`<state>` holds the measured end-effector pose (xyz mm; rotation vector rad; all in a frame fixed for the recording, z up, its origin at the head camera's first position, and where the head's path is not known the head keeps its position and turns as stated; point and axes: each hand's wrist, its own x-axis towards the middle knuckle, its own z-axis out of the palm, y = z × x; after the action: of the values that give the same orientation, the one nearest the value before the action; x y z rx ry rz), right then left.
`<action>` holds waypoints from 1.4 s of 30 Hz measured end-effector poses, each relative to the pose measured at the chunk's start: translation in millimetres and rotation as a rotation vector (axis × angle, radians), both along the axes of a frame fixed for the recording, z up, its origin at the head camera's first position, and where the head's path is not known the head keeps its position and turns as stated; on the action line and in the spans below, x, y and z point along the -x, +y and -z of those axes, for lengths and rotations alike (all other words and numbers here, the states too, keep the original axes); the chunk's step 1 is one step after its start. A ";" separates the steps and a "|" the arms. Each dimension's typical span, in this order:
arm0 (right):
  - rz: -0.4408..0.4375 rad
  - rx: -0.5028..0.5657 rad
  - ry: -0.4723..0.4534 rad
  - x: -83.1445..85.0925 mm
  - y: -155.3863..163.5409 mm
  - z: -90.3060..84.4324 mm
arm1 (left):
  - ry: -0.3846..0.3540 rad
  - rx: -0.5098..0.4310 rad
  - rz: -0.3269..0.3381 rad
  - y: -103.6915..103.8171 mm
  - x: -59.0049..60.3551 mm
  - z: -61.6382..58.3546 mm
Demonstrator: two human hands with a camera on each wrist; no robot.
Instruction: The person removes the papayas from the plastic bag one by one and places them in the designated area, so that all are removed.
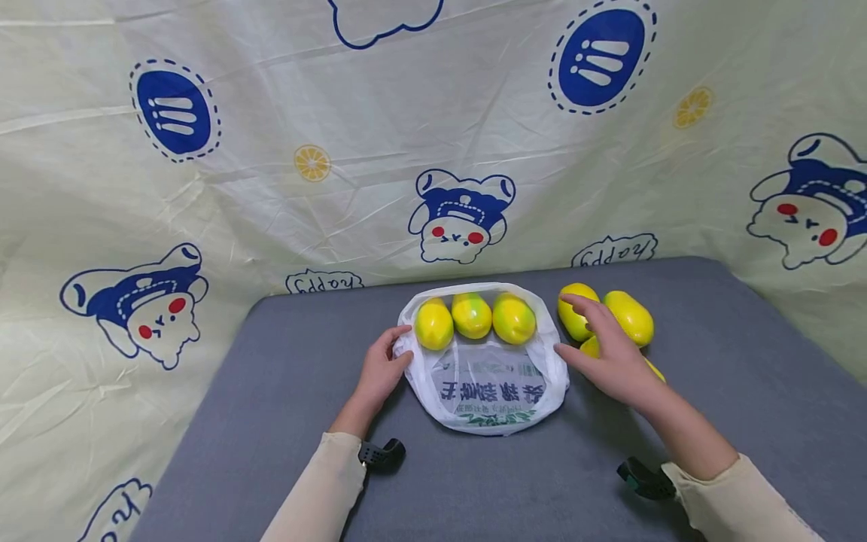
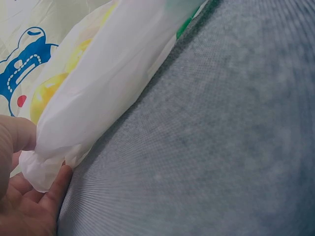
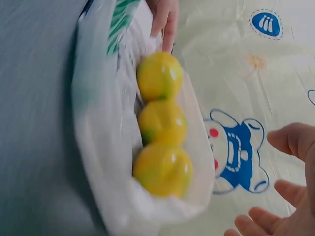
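Note:
A white plastic bag with printed lettering lies with its mouth spread wide on the grey table. Three yellow-green mangoes sit in a row along its far side. My left hand pinches the bag's left rim between thumb and fingers, as the left wrist view of the bag also shows. To the right of the bag, my right hand hovers with fingers spread, holding nothing. Several more mangoes lie beyond and beneath it, partly hidden by the hand.
The grey cloth-covered table extends around the bag on both sides. Behind it hangs a pale curtain printed with cartoon figures. Dark straps with small devices are on both wrists.

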<state>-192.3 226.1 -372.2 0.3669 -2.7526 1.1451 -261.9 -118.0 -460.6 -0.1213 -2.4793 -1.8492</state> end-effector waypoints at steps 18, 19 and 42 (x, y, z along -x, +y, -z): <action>0.166 0.302 -0.047 35.2 -51.5 36.0 | -0.005 -0.014 0.002 -4.0 0.9 -2.2; 0.174 0.305 -0.042 36.1 -51.0 38.4 | -0.005 -0.006 0.002 -4.0 0.6 -2.9; 0.092 0.488 -0.239 41.2 -35.1 67.9 | -0.011 -0.002 0.000 -3.5 0.6 -2.7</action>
<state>-233.5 191.0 -440.2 0.0448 -2.5111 1.8712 -262.5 -121.5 -457.9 -0.1113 -2.4843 -1.8581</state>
